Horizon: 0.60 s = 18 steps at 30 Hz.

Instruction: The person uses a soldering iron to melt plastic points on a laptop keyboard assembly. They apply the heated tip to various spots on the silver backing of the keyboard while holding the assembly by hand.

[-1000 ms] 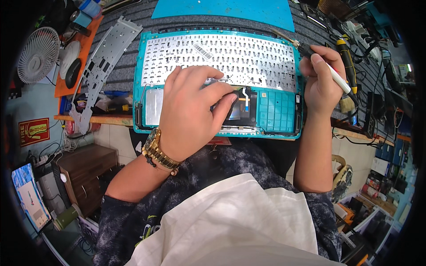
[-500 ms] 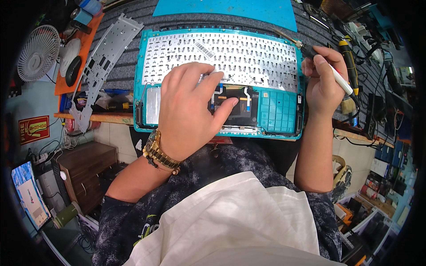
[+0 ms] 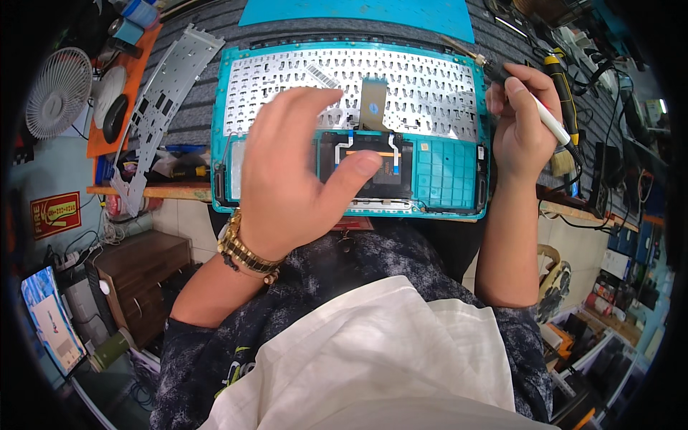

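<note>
A teal laptop top case (image 3: 448, 183) lies underside up at the bench's front edge. The silver back of its keyboard (image 3: 423, 86) fills the far part. A flat ribbon cable (image 3: 373, 100) with a blue mark stretches over that back, above the dark touchpad module (image 3: 398, 190). My left hand (image 3: 283, 179), slightly blurred, hovers over the case's left-middle part with fingers and thumb apart, holding nothing. Beyond the right edge of the case, my right hand (image 3: 528, 140) grips a soldering iron (image 3: 546, 120) with a white handle; its metal tip points to the far left.
A perforated silver metal plate (image 3: 168, 89) leans at the left, near a white fan (image 3: 59, 93) and a black mouse (image 3: 117, 116). A blue mat (image 3: 358, 18) lies beyond the case. At the right are a yellow-and-black tool (image 3: 562, 89), a brush (image 3: 562, 163) and dark cables.
My left hand has drawn back to the left, off the ribbon cable, which now shows in full. My right hand keeps its hold on the soldering iron, almost still.
</note>
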Each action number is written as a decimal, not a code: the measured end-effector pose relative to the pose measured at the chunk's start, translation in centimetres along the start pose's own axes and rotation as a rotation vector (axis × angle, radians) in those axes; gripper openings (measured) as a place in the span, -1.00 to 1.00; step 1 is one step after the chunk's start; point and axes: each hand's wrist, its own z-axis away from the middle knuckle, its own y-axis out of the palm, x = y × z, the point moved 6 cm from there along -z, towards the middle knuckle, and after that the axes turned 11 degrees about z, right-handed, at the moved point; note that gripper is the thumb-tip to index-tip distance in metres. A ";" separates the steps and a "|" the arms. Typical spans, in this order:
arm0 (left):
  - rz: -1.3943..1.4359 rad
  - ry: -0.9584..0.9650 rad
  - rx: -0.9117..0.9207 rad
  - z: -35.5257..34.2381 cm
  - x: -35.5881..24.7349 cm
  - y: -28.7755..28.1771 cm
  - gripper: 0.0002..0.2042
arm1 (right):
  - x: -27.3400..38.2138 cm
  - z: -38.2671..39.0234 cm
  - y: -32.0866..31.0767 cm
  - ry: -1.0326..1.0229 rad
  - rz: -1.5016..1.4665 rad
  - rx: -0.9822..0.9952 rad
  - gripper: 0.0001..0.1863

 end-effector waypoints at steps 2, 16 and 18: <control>0.033 0.046 -0.088 -0.1 -0.6 -1.3 -0.69 | 0.1 0.0 0.0 -0.006 -0.006 -0.002 -0.81; -0.050 -0.059 0.276 0.7 -1.2 3.7 -0.70 | 0.1 -0.1 -0.5 -0.001 -0.019 -0.033 -0.81; -0.034 -0.084 0.282 0.9 -1.1 3.8 -0.70 | 0.1 0.0 -0.3 -0.011 -0.028 -0.031 -0.81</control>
